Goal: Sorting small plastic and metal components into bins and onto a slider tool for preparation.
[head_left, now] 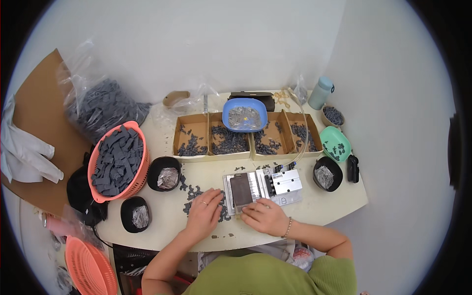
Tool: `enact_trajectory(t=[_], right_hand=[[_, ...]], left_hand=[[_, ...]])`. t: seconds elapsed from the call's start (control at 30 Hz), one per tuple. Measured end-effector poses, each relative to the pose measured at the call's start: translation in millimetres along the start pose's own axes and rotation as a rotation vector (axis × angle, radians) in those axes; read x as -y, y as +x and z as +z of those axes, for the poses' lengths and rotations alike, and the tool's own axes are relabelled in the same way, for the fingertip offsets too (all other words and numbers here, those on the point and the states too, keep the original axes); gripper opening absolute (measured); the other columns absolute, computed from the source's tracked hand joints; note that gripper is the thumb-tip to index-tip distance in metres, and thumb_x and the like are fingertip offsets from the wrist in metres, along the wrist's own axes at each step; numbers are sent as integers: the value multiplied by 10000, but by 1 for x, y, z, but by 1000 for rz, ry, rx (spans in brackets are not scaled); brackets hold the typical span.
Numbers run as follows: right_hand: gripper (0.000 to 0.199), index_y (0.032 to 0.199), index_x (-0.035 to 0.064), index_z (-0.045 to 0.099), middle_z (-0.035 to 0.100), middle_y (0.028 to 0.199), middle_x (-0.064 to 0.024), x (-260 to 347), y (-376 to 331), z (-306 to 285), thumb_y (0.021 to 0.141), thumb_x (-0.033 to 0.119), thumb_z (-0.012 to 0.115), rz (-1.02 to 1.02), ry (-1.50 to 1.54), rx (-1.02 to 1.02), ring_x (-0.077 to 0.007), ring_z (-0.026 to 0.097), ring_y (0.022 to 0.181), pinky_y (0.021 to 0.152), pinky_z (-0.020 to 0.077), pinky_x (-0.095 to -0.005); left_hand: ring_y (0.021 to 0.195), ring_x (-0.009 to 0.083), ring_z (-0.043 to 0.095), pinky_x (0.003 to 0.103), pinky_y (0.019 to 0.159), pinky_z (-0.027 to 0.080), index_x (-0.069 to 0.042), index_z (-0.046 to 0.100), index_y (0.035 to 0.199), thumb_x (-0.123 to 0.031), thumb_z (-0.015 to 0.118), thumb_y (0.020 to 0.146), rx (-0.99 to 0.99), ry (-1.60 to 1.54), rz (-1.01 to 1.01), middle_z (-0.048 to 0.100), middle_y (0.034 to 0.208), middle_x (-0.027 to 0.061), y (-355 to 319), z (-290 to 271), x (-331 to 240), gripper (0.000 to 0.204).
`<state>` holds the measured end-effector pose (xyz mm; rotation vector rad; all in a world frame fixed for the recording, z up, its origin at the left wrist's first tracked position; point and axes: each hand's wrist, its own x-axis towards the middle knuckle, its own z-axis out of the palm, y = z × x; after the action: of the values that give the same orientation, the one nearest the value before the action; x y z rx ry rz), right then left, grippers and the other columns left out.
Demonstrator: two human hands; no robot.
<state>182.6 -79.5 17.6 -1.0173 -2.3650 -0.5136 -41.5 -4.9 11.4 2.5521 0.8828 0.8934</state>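
On a cream table (167,223), silver fixture (287,182), flat dark-brown rectangular plate (240,189), hands (205,212) (266,217) curled near it, grip unclear

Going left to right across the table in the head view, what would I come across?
Filled orange basket, upper left black bowl, left hand, brown plate, right hand, right black bowl, small black object.
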Motion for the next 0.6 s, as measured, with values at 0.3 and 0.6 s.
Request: enact_trajectory(t=[0.3, 0.6], right_hand=[[419, 1264, 50, 405, 627, 844, -114, -108, 76, 29, 890, 111, 583, 759, 642, -164, -221, 613, 726, 647, 485, -349], [421, 1226, 50, 535, 566, 1212, -169, -139, 36, 11, 828, 156, 622, 478, 526, -28, -314, 561, 1101, 942, 454, -381]], left_hand=[[1058, 323, 597, 391, 847, 488, 53, 627, 996, -73, 615, 760, 127, 285, 217, 615, 1123, 195, 10, 30, -25, 268], [824, 281, 661, 362, 694, 522, -3, 618, 727, -105, 583, 679, 391, 615, 260, 661, 938, 224, 30, 33, -39, 119]])
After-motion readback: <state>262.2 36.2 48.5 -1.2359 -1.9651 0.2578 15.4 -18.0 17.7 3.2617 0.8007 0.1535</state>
